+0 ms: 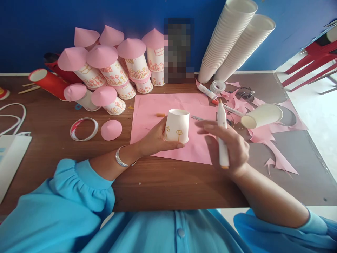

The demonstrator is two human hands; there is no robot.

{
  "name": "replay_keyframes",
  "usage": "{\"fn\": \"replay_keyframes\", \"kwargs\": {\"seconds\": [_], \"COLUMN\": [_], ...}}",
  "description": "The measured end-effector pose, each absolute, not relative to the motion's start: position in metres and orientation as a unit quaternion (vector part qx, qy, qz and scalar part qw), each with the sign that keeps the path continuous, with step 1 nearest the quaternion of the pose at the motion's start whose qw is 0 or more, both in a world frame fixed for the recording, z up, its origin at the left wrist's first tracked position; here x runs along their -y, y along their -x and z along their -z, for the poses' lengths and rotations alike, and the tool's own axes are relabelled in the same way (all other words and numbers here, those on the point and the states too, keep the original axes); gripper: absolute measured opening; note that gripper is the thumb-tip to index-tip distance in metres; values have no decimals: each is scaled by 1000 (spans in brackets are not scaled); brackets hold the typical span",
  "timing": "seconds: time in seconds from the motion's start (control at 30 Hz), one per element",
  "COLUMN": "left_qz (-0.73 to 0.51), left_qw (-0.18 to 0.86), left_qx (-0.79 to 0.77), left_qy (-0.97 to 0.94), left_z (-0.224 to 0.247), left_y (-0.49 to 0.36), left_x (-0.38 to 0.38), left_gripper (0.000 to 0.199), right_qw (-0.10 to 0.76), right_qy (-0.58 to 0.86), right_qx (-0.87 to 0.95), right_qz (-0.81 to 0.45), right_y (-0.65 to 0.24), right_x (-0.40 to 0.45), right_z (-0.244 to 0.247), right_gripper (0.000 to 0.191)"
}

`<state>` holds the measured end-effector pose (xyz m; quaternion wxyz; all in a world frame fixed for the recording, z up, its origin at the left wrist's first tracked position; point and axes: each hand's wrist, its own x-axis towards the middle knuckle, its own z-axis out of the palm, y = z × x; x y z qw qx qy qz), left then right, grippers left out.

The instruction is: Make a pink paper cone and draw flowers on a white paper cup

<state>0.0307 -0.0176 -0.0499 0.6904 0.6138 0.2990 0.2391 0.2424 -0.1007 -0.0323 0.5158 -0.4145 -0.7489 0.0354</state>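
My left hand point(155, 138) is wrapped round a white paper cup point(178, 121), which stands rim up with thin yellow-brown flowers drawn on its side. To the right of the cup, my right hand point(231, 146) holds a white marker point(222, 135) upright between thumb and fingers; some fingers are smeared by motion. Beneath both lies a pink paper sheet point(147, 105). A small orange-brown cap point(160, 115) rests on the sheet behind my left hand. Scissors point(197, 118) lie partly hidden behind my right hand.
Decorated cups with pink cone tops point(102, 56) crowd the back left. A tape roll point(84, 129) and a loose pink cone point(111, 130) lie left. Tall cup stacks point(228, 38) lean at the wall. Pink scraps point(271, 151) and a tipped cup point(262, 116) lie right.
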Motion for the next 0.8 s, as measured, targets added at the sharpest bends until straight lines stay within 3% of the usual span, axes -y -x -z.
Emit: {"fn": "replay_keyframes", "kwargs": {"seconds": [0.13, 0.37, 0.53, 0.7, 0.8], "left_qz": [-250, -293, -270, -272, -272], "left_qw": [712, 737, 718, 619, 612], "left_qx": [-272, -242, -217, -278, -292], "left_qy": [-597, -558, -604, -682, -683], "left_z": [53, 62, 57, 51, 49], "left_y": [-28, -24, -24, -28, -32], "left_x": [15, 11, 13, 21, 25], "left_gripper": [73, 71, 62, 87, 85], "right_qw": [463, 406, 413, 392, 387], "right_qy": [399, 391, 400, 420, 426], "right_qx": [788, 824, 818, 817, 817], "right_qz": [-73, -60, 7, 43, 33], "right_y": [-240, -245, -244, -240, -237], "right_x": [88, 82, 82, 89, 91], "right_z": [36, 36, 39, 41, 43], "right_gripper": [65, 78, 73, 69, 67]}}
